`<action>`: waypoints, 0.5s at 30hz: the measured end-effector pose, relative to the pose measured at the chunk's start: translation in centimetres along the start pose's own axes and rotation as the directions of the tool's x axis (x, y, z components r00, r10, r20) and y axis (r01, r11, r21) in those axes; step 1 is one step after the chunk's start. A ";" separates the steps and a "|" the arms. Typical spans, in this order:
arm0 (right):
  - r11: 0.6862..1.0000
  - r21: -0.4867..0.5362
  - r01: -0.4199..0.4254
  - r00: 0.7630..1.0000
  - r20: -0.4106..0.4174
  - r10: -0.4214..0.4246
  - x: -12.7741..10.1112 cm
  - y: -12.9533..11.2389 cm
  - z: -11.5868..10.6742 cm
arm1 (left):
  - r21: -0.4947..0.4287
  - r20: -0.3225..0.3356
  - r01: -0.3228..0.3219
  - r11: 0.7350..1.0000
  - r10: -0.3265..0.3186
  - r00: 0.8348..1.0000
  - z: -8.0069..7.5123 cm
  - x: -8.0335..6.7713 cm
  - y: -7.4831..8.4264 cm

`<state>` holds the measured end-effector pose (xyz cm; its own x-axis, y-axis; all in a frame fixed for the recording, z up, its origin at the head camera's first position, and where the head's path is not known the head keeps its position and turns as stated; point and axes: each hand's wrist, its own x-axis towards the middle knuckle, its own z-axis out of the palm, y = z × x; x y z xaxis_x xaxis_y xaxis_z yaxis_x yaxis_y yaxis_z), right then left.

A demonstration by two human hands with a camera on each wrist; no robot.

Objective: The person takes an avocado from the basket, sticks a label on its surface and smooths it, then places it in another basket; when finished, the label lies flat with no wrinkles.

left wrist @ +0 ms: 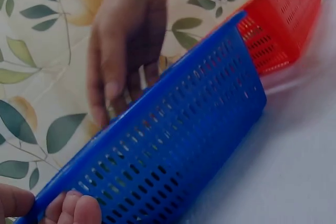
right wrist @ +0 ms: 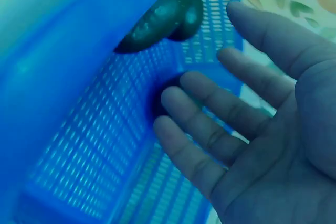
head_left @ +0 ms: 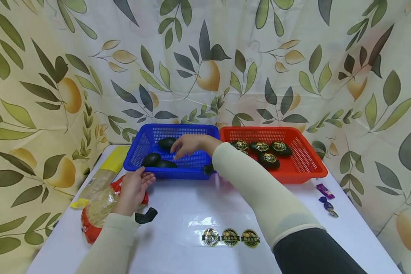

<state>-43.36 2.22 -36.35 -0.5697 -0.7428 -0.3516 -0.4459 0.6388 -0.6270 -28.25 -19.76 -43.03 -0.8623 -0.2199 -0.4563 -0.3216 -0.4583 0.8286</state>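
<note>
Dark avocados (head_left: 167, 144) lie in the blue plastic basket (head_left: 178, 173), a pair of them close together at its front left; in the right wrist view, avocados (right wrist: 157, 22) show against its perforated wall. My left hand (head_left: 133, 188) holds the basket's front left rim, its thumb (left wrist: 16, 201) on one side and fingertips (left wrist: 79, 211) on the other. Above the basket, my right hand (head_left: 190, 145) reaches in with loosely spread fingers (right wrist: 202, 129) and nothing in its palm. Beside it, the red basket (head_left: 308, 161) holds several avocados (head_left: 268, 160) bearing round black-and-gold stickers.
In front of the baskets, a clear sheet with three round stickers (head_left: 230, 237) lies on the white table (head_left: 171, 243). A red-edged bag (head_left: 101, 207) and a yellow-ended package (head_left: 114, 160) lie at left. Two wrapped candies (head_left: 325, 191) are at right. Patterned cloth (head_left: 205, 45) hangs behind.
</note>
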 end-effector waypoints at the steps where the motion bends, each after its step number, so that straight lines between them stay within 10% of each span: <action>1: 1.000 -0.009 0.002 1.000 0.024 -0.002 0.8 -0.1 0.1 | 0.011 0.001 -0.003 1.000 0.003 1.000 0.0 0.0 -0.1; 15: 0.979 -0.183 -0.091 0.957 0.255 0.136 8.0 -2.0 1.0 | 0.094 -0.023 -0.028 0.995 0.030 0.999 -0.1 0.0 0.0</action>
<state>-46.35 -5.15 -38.58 -0.4300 -0.6751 -0.5995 -0.5115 0.7293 -0.4544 -28.21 -19.85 -43.05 -0.8624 -0.2532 -0.4384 -0.3328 -0.3691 0.8678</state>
